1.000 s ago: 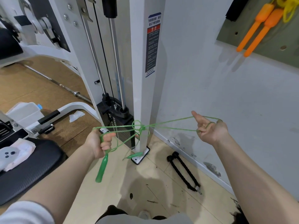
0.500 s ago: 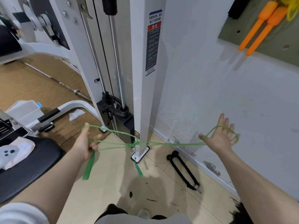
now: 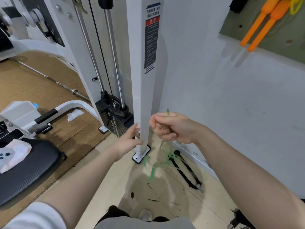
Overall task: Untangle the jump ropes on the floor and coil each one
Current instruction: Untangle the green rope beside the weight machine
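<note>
A thin green jump rope (image 3: 166, 160) hangs in loose strands from my right hand (image 3: 171, 127), which is closed in a fist around it at chest height. A short end sticks up above the fist. Its green handles (image 3: 152, 173) dangle low, near the floor, and are blurred. My left hand (image 3: 129, 140) is beside the fist on the left, fingers apart and holding nothing. A black rope with handles (image 3: 186, 171) lies on the floor by the wall, below the green strands. Orange jump-rope handles (image 3: 262, 25) hang on a green pegboard at top right.
A white cable-machine post (image 3: 143, 80) with a black weight stack (image 3: 118, 123) stands right behind my hands. A black bench pad (image 3: 28, 167) with a white cloth lies at left. A barbell (image 3: 54, 81) rests on the brown floor. The white wall (image 3: 231, 104) is at right.
The rope was stretched wide between both hands; now my right hand has come in to the centre, gripping it bunched. My left hand has let go, and the handles have dropped toward the floor.
</note>
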Available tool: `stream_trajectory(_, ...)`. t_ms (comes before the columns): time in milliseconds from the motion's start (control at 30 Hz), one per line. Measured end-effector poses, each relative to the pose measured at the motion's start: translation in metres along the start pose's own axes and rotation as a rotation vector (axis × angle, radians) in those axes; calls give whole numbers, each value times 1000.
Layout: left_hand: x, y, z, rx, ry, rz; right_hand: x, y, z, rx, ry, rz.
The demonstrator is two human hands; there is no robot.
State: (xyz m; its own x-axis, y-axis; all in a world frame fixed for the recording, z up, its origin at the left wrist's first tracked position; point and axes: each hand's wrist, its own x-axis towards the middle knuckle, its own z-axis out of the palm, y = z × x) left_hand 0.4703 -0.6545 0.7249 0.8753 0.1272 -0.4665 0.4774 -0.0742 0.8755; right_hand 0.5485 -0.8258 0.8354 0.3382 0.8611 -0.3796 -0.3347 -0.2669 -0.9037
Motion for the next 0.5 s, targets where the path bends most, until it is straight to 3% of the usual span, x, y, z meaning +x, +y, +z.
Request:
stream_trajectory(67,-7,16,25,-108,-239,165,4,-6,7,-4,-68,11)
stream_trajectory(133,-14,27,44,-127,-380,220,6,-12,8,52,-104,9)
stream_trajectory(333,-4,16,43,28,-223,274,-7,-15,-16,30,82,141)
stream_trajectory(433,-4,7,32,106,-317,228,-12,-3,-31,126,168,237)
stream_trajectory(500,-4,2,28,142,-297,197,-15,4,-38,176,212,265)
